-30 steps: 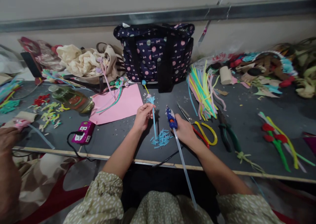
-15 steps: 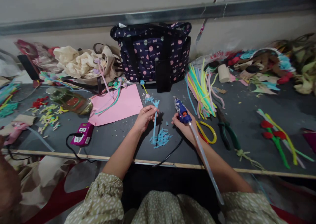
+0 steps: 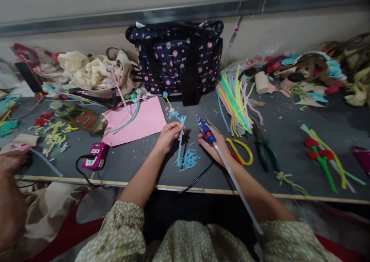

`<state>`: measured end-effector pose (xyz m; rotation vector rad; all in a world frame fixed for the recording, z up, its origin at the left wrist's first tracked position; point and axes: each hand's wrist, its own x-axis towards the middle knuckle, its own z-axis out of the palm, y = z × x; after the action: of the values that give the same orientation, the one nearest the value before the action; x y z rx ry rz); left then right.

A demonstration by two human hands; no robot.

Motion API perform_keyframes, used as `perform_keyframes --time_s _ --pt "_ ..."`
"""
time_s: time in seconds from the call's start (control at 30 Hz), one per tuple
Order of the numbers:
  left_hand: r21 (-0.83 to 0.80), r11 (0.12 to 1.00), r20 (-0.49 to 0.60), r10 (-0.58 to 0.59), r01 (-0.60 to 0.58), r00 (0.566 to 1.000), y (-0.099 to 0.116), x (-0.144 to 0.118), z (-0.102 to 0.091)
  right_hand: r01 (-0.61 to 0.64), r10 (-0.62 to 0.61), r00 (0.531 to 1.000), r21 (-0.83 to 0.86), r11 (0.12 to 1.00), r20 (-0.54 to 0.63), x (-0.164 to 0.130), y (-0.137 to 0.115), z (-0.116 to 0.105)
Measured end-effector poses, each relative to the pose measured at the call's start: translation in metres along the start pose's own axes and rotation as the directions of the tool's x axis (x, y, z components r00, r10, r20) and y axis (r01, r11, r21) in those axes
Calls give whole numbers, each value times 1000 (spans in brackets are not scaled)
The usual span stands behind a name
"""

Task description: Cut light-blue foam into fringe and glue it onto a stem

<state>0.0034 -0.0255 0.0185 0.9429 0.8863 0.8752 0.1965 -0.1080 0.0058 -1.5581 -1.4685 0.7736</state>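
Note:
Pinched in my left hand (image 3: 171,135) is a light blue pipe cleaner stem (image 3: 180,146), upright, with short blue pieces splayed at its top. Its lower end reaches a small pile of cut blue pieces (image 3: 189,160) on the table. My right hand (image 3: 214,144) is wrapped round a blue glue gun (image 3: 206,131), its nozzle pointing away from me and a little left. A long clear glue stick (image 3: 235,181) sticks out of the gun's back and lies along my right forearm. The nozzle is apart from the blue stem.
Pliers (image 3: 266,150) and a yellow loop (image 3: 243,154) lie right of my right hand. Behind are a bundle of coloured pipe cleaners (image 3: 235,104) and a dark patterned bag (image 3: 176,57) with a phone (image 3: 189,85). Leftward are pink paper (image 3: 144,123), a purple socket block (image 3: 96,156) and another person's hand (image 3: 14,160).
My right hand and the glue gun have shifted slightly left, nearer the blue stem. The other person's hand has come further into view at the left.

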Motion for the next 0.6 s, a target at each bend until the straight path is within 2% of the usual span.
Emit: perform_keyframes --time_s 0.17,0.3,0.47,0.53,0.6 --pt "-80 995 -78 59 -65 995 1 3 -5 110 -60 987 -352 930 149 1 -2 7" --pt "-111 989 -130 85 -99 988 0 5 -6 168 -65 973 -479 862 223 1 -7 15" --pt "-126 986 -138 94 -112 986 -1 5 -6 220 -108 966 -523 823 236 0 -4 20" --pt "-127 987 -115 86 -100 990 -1 5 -6 192 -96 971 -478 857 218 -1 -3 18" --pt "-115 990 -87 67 -76 994 -1 5 -6 101 -49 987 -356 929 152 -1 -3 15"
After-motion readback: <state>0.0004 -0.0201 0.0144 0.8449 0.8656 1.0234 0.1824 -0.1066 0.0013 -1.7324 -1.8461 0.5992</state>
